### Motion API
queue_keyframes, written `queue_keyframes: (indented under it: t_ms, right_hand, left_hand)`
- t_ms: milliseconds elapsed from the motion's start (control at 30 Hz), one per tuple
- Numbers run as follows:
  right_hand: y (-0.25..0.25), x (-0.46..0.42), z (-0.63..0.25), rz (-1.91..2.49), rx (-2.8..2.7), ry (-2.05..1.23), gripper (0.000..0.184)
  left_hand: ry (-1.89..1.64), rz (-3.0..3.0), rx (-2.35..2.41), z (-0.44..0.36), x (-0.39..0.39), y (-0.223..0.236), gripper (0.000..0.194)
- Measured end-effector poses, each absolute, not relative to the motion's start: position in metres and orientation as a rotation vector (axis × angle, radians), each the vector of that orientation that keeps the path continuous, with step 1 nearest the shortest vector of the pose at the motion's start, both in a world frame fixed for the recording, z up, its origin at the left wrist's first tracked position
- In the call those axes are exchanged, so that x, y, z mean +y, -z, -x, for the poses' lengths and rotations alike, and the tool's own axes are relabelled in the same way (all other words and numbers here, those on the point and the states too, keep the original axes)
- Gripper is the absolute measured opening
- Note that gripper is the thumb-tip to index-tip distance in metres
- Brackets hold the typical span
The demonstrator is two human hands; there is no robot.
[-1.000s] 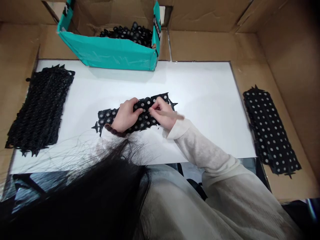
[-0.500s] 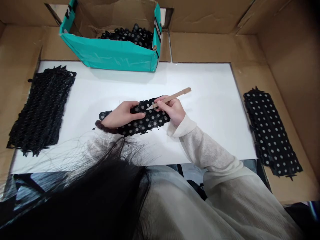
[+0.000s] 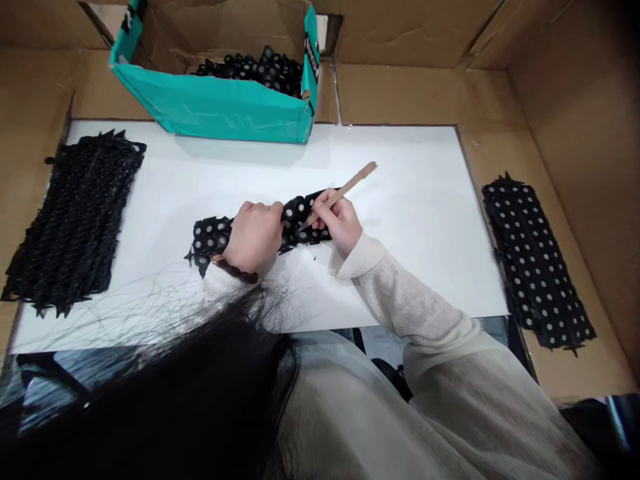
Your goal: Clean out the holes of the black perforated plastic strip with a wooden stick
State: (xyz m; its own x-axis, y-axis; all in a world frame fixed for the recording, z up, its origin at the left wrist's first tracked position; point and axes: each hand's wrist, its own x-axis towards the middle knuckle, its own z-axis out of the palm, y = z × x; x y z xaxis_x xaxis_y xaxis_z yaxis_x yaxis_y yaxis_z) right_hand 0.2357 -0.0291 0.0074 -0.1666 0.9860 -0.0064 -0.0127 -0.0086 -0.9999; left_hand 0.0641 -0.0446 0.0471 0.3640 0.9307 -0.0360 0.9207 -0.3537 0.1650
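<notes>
A black sheet of ring-like round pieces with grey centres (image 3: pixel 204 239) lies tilted on the white board, under both my hands. My left hand (image 3: pixel 256 233) is closed over its middle, fingers curled down onto it, and hides that part. Between the fingers of my right hand (image 3: pixel 341 220) is a slim tan-handled tool with a pointed metal tip (image 3: pixel 356 179), held like a pen. Its tip points down and left onto the sheet's right half, close to my left hand. Whether the tip is a blade I cannot tell.
A teal-sided cardboard box (image 3: pixel 215 110) with a heap of black round pieces (image 3: pixel 270 70) stands at the back. To the left is a thick stack of black perforated sheets (image 3: pixel 75 220); to the right lie black sheets with grey dots (image 3: pixel 540 263). Cardboard walls (image 3: pixel 400 33) enclose the workspace.
My left hand has turned and curled its fingers over the sheet, where its thumb and fingers lay spread before. The tool now stands steeper, its tip slightly nearer me.
</notes>
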Motion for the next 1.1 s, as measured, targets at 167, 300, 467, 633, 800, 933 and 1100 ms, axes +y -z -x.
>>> queue_keyframes:
  t_ms: [167, 300, 467, 633, 800, 933, 1100]
  right_hand:
    - [-0.005, -0.028, -0.236, 1.109, -1.349, -1.330, 0.033]
    - [-0.005, -0.031, -0.236, 1.060, -1.430, -1.290, 0.030]
    - [-0.004, -0.035, -0.236, 1.018, -1.581, -1.222, 0.024]
    - [-0.002, -0.035, -0.236, 1.023, -1.634, -1.122, 0.018]
    - [0.003, -0.034, -0.235, 0.922, -1.611, -1.084, 0.014]
    - [0.005, -0.033, -0.234, 0.932, -1.592, -1.101, 0.015]
    - [0.005, -0.034, -0.233, 0.933, -1.644, -1.098, 0.015]
  left_hand:
    - [-0.153, -2.297, 1.668, -0.059, -0.040, -0.046, 0.026]
    - [-0.136, -2.170, 1.375, -0.044, -0.031, -0.048, 0.027]
    - [-0.159, -2.129, 1.355, -0.042, -0.031, -0.052, 0.025]
    - [-0.276, -2.059, 1.506, -0.046, -0.034, -0.049, 0.017]
    - [-0.414, -2.037, 1.507, -0.042, -0.034, -0.043, 0.024]
    - [-0.473, -1.866, 1.404, -0.036, -0.031, -0.038, 0.041]
    - [-0.479, -1.683, 1.303, -0.036, -0.029, -0.040, 0.040]
